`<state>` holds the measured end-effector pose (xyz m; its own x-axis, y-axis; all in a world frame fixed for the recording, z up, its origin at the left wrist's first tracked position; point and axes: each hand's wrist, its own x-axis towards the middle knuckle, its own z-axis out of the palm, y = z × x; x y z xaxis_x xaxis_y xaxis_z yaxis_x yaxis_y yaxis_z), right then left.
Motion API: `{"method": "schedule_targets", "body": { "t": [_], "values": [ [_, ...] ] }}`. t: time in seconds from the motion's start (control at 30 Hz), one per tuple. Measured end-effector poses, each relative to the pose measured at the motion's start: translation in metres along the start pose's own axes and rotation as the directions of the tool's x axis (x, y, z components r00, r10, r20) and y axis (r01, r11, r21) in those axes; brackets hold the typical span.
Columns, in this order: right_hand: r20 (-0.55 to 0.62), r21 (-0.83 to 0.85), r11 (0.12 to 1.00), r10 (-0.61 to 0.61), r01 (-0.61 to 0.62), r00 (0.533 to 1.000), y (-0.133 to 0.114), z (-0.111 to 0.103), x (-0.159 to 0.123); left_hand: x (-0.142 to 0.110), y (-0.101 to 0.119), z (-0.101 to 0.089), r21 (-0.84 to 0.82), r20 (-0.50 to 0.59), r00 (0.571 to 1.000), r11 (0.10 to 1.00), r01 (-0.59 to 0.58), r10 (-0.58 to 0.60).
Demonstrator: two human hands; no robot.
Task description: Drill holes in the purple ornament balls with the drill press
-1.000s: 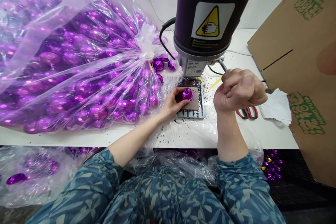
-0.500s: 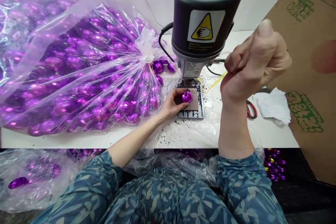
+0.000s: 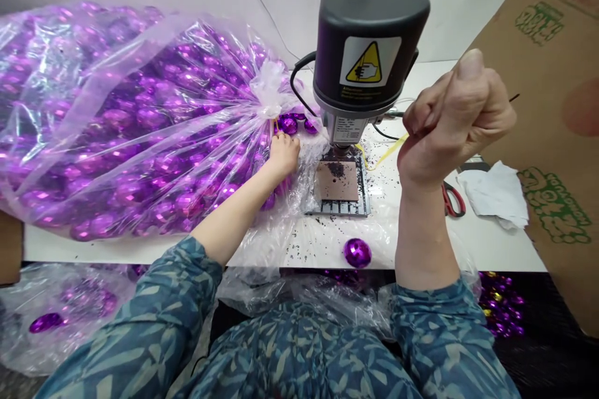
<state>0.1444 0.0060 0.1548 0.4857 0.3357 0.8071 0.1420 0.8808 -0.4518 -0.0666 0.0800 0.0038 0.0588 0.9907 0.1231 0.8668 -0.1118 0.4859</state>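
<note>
My left hand (image 3: 284,153) reaches to the tied neck of a clear plastic bag (image 3: 266,100), close beside several shiny purple faceted beads (image 3: 289,125). Its back faces up and the fingertips are hidden, so whether it holds a bead cannot be seen. My right hand (image 3: 461,115) is raised in a fist at the right of the drill press (image 3: 372,31), closed round its handle, which is mostly hidden. Under the chuck lies a brown board (image 3: 344,184) with a small hole and dark shavings. One purple bead (image 3: 357,252) rests at the table's front edge.
The large bag bulges with purple beads on the left. Red-handled scissors (image 3: 453,199) and crumpled white paper (image 3: 498,193) lie right of my right forearm. A cardboard box (image 3: 556,156) stands at the right. Dark shavings and clear plastic film (image 3: 374,224) cover parts of the white table.
My left hand has left the board and moved left to the bag's neck. The bead it held there is gone from the board; one now lies at the front edge. My right fist stays raised.
</note>
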Motion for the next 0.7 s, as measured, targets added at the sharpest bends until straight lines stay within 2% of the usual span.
{"method": "schedule_targets", "body": {
  "t": [0.13,0.23,0.3,0.37,0.43,0.5,0.57,0.6,0.7],
  "values": [
    [0.017,-0.053,0.999,0.009,-0.008,1.000,-0.005,-0.001,-0.002,-0.001,-0.007,0.005,0.066,0.041,0.999,0.998,-0.022,0.020],
    [0.018,-0.017,1.000,0.008,-0.008,1.000,-0.005,-0.001,-0.003,-0.004,-0.010,0.005,0.030,0.050,0.999,0.999,-0.019,0.017],
    [0.011,0.033,0.999,-0.002,0.002,1.000,-0.004,-0.001,-0.002,-0.005,-0.008,0.003,-0.092,0.024,1.000,0.996,-0.011,0.014],
    [0.004,0.065,0.998,-0.002,0.002,1.000,-0.004,0.000,-0.002,-0.008,-0.003,-0.002,-0.316,-0.024,0.999,0.948,-0.035,0.029],
    [0.004,0.084,0.996,0.007,-0.008,1.000,-0.005,0.000,-0.002,-0.015,0.006,-0.006,-0.593,-0.042,0.999,0.804,-0.042,0.021],
    [0.011,0.105,0.994,0.022,-0.023,1.000,-0.007,-0.001,-0.002,-0.026,0.016,-0.009,-0.805,0.038,0.999,0.593,0.034,-0.005],
    [0.013,0.113,0.993,0.030,-0.031,0.999,-0.009,-0.002,-0.003,-0.040,0.025,-0.009,-0.895,0.164,0.986,0.419,0.155,-0.015],
    [0.015,0.104,0.994,0.036,-0.037,0.999,-0.009,-0.002,-0.003,-0.046,0.029,-0.009,-0.909,0.219,0.976,0.361,0.209,-0.015],
    [0.006,0.069,0.997,0.041,-0.042,0.999,-0.009,-0.002,-0.004,-0.059,0.033,-0.005,-0.922,0.302,0.953,0.247,0.299,-0.027]
  ]
}}
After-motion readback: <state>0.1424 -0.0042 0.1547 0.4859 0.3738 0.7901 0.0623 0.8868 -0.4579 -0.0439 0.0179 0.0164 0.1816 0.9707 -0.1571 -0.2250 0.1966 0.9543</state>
